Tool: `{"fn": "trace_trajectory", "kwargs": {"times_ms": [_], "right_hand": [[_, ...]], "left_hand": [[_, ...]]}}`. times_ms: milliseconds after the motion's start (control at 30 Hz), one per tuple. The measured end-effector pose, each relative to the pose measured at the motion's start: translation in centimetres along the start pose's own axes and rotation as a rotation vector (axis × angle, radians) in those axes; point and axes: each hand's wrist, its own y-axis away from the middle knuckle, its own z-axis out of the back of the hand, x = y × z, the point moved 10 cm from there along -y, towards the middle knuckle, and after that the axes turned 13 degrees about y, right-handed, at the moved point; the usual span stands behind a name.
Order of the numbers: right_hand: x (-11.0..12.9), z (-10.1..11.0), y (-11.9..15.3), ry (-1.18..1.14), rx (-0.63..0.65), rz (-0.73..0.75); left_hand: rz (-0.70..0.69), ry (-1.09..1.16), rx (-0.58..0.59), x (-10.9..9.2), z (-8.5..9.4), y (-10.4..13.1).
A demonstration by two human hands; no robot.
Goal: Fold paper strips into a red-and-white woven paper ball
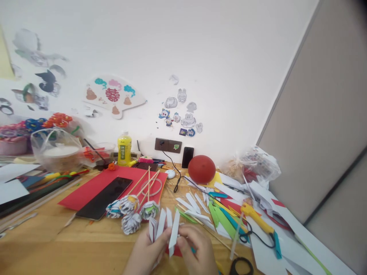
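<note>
My left hand [149, 250], near the front edge of the table, is closed around several folded white paper strips [161, 224] that stick up between its fingers. Beside it my right hand [197, 248] pinches the lower part of another folded white strip [174, 231]. A bit of red shows below and between the hands, but I cannot make out what it is. Just beyond my left hand lie several crumpled paper flowers [132, 222] on wooden sticks [148, 183]. Past my right hand are loose folded paper pieces [193, 202] in white, green and blue.
A black phone [104, 198] rests on red paper [83, 191] at left. To the right lie a yellow glue gun [256, 217] with a glue stick and black scissors [241, 266]. Behind stand a yellow bottle [124, 149], a red balloon [202, 169] and another phone [187, 157].
</note>
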Motion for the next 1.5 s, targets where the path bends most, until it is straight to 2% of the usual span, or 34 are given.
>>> {"fn": "trace_trajectory", "kwargs": {"times_ms": [167,300,433,500,567,833,1033,1100,1233,1500], "right_hand": [[-3.6,-1.9,0.5,-0.203,0.104,-0.349],[-3.9,-2.0,0.1,-0.413,0.109,-0.412],[-5.4,0.3,0.0,-0.269,-0.037,-0.454],[-5.4,1.5,0.0,-0.153,-0.083,-0.415],[-4.9,1.9,-0.2,-0.086,-0.078,-0.353],[-2.0,2.0,-1.0,0.041,0.004,-0.188],[-2.6,2.8,-0.7,0.085,-0.071,-0.230],[-2.8,3.0,-0.7,0.101,-0.087,-0.244],[-2.2,2.2,-0.7,0.136,-0.019,-0.209],[-0.1,-1.2,0.1,0.367,0.208,-0.023]], "left_hand": [[0.008,-0.058,0.072,1.3,-0.3,0.3],[0.021,-0.062,0.102,1.6,-0.7,0.4],[0.006,0.029,0.049,1.7,-0.3,-0.2],[0.011,0.044,0.018,2.0,-0.1,-0.2],[0.026,0.007,0.006,2.2,0.1,-0.1],[0.020,-0.067,0.060,1.4,-0.4,0.2],[0.109,-0.111,0.059,2.9,-0.3,0.2],[0.101,-0.118,0.068,3.0,-0.4,0.2],[0.074,-0.142,0.078,2.6,-0.6,0.5],[0.041,-0.202,0.131,1.1,-1.1,0.6]]}}
